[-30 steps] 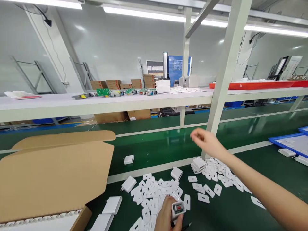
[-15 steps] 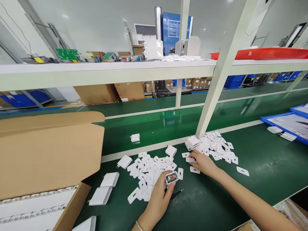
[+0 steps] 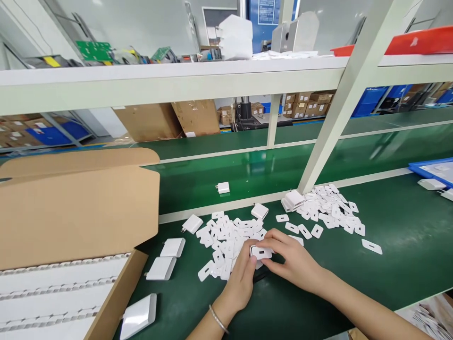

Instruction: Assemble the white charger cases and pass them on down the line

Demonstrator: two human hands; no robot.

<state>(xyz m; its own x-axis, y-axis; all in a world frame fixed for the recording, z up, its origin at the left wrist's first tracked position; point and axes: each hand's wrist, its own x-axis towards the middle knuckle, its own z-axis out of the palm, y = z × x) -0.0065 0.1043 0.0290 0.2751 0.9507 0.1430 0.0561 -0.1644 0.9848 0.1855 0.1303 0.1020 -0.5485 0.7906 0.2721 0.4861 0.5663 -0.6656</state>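
My left hand (image 3: 238,279) is closed around a white charger housing, mostly hidden by the fingers. A thin white cover plate with a dark slot (image 3: 268,253) lies across the housing's end, facing me. My right hand (image 3: 295,261) pinches this plate at its right side with thumb and fingers. Whether the plate sits flush, I cannot tell. Behind my left hand spreads a pile of loose cover plates (image 3: 226,241). A second pile (image 3: 331,208) lies beyond my right hand, with several single plates in front. A dark, thin tool (image 3: 261,276) shows partly under my hands.
An open cardboard box (image 3: 79,212) with white dividers stands at left. Several white chargers (image 3: 162,268) lie beside it, and one charger (image 3: 223,188) rests on the green belt (image 3: 191,193). A slanted shelf post (image 3: 327,137) rises behind the right pile. A blue-edged tray (image 3: 433,165) is at right.
My right hand has brought a cover plate from near the right pile over to the housing in my left hand. The housing's open end, with parts inside, is now covered. The view has shifted.
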